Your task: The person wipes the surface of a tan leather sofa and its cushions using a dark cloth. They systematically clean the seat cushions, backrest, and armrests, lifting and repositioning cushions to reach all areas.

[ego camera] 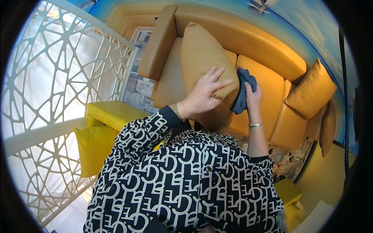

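A large tan cushion (204, 52) stands tilted in front of me, over the seat of a tan leather-look sofa (259, 90). My left hand (202, 94) lies against the cushion's near face with several fingers spread. Some of its fabric is bunched between the thumb and the nearest finger. Just right of the cushion, my right hand (254, 97) grips a crumpled dark blue cloth (242, 90). The cloth's left edge meets or overlaps the cushion's side; whether they touch, I cannot tell.
Another tan cushion (311, 90) leans at the sofa's right end. To the left are a white cut-out lattice screen (64, 67), a yellow-green stool or bench (116, 112) and a yellow cushion (94, 151). A yellow-green piece of furniture (287, 192) stands at lower right.
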Motion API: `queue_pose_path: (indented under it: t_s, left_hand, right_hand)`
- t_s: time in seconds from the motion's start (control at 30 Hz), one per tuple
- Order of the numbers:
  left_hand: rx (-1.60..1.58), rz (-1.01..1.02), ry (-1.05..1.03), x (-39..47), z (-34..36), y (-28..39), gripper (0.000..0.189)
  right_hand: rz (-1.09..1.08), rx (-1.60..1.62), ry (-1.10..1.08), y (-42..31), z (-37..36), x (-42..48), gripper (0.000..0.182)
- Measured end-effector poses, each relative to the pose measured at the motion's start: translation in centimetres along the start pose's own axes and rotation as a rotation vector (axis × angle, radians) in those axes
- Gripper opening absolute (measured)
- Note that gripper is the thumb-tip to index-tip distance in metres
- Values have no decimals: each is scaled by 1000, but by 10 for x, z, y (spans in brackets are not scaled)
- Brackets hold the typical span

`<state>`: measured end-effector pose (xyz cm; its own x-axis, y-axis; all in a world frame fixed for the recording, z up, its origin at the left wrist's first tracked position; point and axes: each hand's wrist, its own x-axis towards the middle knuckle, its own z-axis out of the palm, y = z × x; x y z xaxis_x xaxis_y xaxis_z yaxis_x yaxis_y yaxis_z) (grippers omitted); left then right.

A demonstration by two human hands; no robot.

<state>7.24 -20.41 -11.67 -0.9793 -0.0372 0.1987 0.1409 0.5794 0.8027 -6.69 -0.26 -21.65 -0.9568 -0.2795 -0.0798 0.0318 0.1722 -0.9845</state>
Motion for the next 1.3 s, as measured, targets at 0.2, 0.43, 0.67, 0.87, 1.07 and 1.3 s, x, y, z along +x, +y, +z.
queue_pose_path:
  t_s: [0.2, 0.43, 0.67, 0.87, 1.07, 1.3]
  left_hand:
    - [-68, -104, 453, 40, -55, -30, 23]
    - [-434, -290, 511, 62, -188, -11, 17]
    - [-251, -186, 487, 18, -272, 29, 23]
    - [132, -176, 753, -37, -375, 89, 36]
    - [278, -217, 617, -38, -403, 59, 32]
    - [69, -329, 714, -44, -428, -9, 31]
  right_hand:
    - [95, -148, -58, 42, 0, -51, 31]
    - [154, 310, -278, -12, 38, -91, 26]
    - [156, -85, -511, 64, 56, -86, 40]
    - [272, -401, -580, 109, 53, -92, 52]
    - [317, -496, -622, 151, 68, -73, 52]
    - [370, -458, -559, 153, 102, -18, 45]
